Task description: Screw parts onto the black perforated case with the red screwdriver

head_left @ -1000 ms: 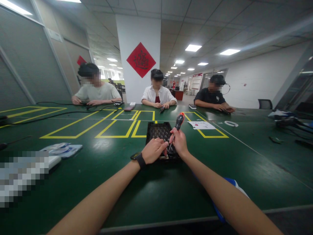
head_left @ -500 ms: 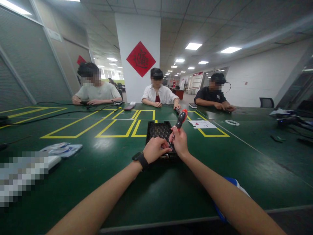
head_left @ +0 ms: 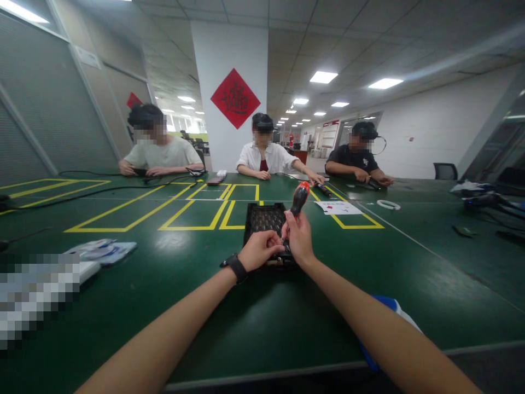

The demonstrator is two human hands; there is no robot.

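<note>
A screwdriver (head_left: pixel 301 200) with a red and black handle is gripped in my right hand (head_left: pixel 300 238), its handle up and its shaft pointing down and left. My left hand (head_left: pixel 261 249), wearing a dark wristwatch (head_left: pixel 234 267), has thumb and forefinger pinched close to the screwdriver's lower end. Whatever lies between those fingertips is too small to make out. Under both hands, a black open case (head_left: pixel 266 216) with a textured inside lies on the green table (head_left: pixel 197 306). Its near part is partly covered by my hands.
Across the table sit three people; one in a white shirt (head_left: pixel 248 158) reaches toward a dark tool (head_left: pixel 324 189). A paper sheet (head_left: pixel 338 208) and a white ring (head_left: pixel 388 205) lie beyond my right hand. Plastic packets (head_left: pixel 100 251) are at left, a blue-white packet (head_left: pixel 389 306) under my right forearm.
The screwdriver's handle has shifted slightly left and stands a little more upright. Opposite me, the person in white has moved an outstretched hand and the dark tool to the right.
</note>
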